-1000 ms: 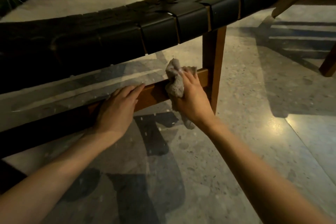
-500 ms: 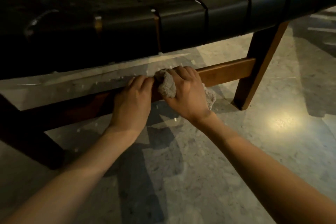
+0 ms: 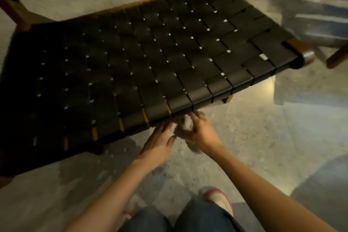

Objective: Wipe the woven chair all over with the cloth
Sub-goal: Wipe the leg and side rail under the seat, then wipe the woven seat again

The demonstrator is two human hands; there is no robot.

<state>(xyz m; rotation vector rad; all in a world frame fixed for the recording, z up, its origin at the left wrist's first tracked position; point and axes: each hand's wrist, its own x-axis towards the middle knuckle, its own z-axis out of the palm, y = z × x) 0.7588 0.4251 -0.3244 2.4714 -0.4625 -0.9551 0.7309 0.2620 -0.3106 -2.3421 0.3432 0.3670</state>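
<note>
The right hand [image 3: 202, 133] reaches forward from a nearly straight forearm that enters at the lower right; its fingers are curled round a crumpled pale grey cloth [image 3: 185, 127], which bunches out past the knuckles and hangs a little below the palm; the wad sits just under the front edge of the seat, and the blur hides whether it presses on the edge. The left hand [image 3: 159, 142] lies just beside it, back of the hand up and forearm slanting in from the lower left; its fingers are stretched fairly straight toward the same front edge, the thumb is spread toward the cloth, and it holds nothing; the fingertips reach the shadow under the edge, but whether they touch the straps cannot be told.

The woven chair [image 3: 150, 62] fills the upper part of the view, seen from above; its seat is a grid of broad black straps with small bright gaps at the crossings, wrapped over a wooden frame [image 3: 17, 12] whose brown posts show at the back corners. The polished speckled floor [image 3: 263, 137] spreads round it; a second chair [image 3: 320, 15] stands blurred at the upper right, near the seat's corner. At the bottom edge are knees in blue jeans [image 3: 197, 218] and a pink-trimmed shoe [image 3: 220, 199].
</note>
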